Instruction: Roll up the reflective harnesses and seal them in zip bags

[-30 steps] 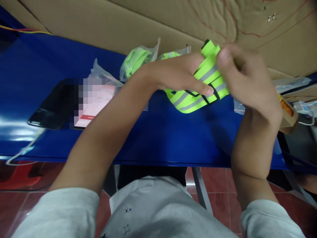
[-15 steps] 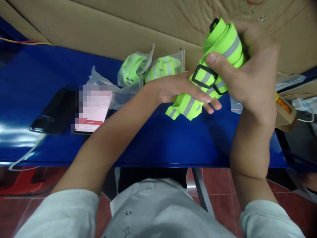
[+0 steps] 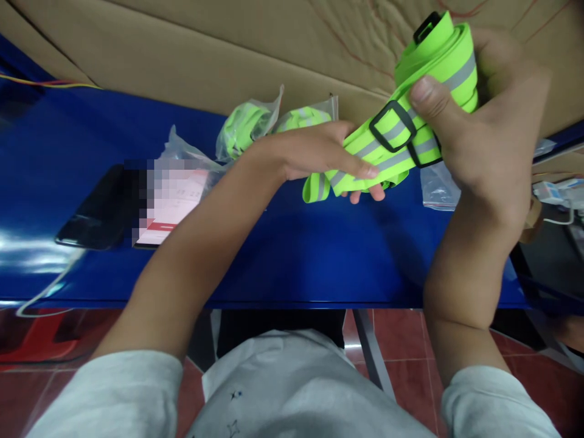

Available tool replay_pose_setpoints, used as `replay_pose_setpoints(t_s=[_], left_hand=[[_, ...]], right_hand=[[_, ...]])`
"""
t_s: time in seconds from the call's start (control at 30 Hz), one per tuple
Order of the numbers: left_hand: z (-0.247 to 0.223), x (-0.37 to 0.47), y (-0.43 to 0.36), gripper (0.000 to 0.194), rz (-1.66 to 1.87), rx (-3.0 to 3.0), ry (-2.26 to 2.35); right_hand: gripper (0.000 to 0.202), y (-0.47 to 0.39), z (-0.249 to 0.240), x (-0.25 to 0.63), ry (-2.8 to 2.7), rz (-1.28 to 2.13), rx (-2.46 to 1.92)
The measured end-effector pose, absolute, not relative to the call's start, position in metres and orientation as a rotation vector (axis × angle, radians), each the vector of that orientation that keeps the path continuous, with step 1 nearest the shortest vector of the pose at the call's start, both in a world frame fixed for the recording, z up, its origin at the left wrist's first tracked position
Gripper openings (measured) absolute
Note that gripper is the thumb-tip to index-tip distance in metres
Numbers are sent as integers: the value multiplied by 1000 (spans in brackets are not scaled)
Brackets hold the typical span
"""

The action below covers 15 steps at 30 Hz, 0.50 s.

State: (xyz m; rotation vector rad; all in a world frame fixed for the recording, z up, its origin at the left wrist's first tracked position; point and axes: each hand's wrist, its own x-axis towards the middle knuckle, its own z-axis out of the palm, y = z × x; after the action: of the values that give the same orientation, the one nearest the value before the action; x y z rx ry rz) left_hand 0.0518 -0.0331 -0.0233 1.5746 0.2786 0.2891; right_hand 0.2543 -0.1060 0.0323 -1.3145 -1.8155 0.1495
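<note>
A neon-yellow reflective strap [image 3: 387,155] with grey stripes and black buckles is stretched between both my hands above the blue table. My right hand [image 3: 490,121] grips its rolled upper part, thumb in front and fingers behind. Around the lower end, my left hand [image 3: 326,152] is closed with the thumb on top and fingertips showing beneath. A black buckle [image 3: 392,126] lies across the strap between my hands, and a short loop hangs below my left hand. Behind my left wrist are two clear bags of similar straps, a left one [image 3: 244,125] and a right one [image 3: 308,115].
A dark phone [image 3: 93,210] with a white cable and a pale, partly blurred screen [image 3: 173,201] lie on the blue table [image 3: 292,255] at left. A clear plastic bag [image 3: 438,185] lies near my right wrist. Brown cardboard [image 3: 182,48] lines the back.
My right hand has moved up and to the right with the rolled strap. The strap between my hands is drawn out longer, while my left hand has shifted slightly left.
</note>
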Motion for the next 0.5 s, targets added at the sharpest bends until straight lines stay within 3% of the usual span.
replay_pose_setpoints(t_s=[0.1,0.27,0.5], left_hand=[[-17,43,-29,41,296,1643,266],[-17,42,-28,38,286,1706,320],[-4,34,-34,40,296,1748,212]], right_hand=[[29,-105,28,250,-1717,420,-1231],[36,-97,20,254,-1491,927,-1153],[50,-86,21,267,-1432,952,-1175]])
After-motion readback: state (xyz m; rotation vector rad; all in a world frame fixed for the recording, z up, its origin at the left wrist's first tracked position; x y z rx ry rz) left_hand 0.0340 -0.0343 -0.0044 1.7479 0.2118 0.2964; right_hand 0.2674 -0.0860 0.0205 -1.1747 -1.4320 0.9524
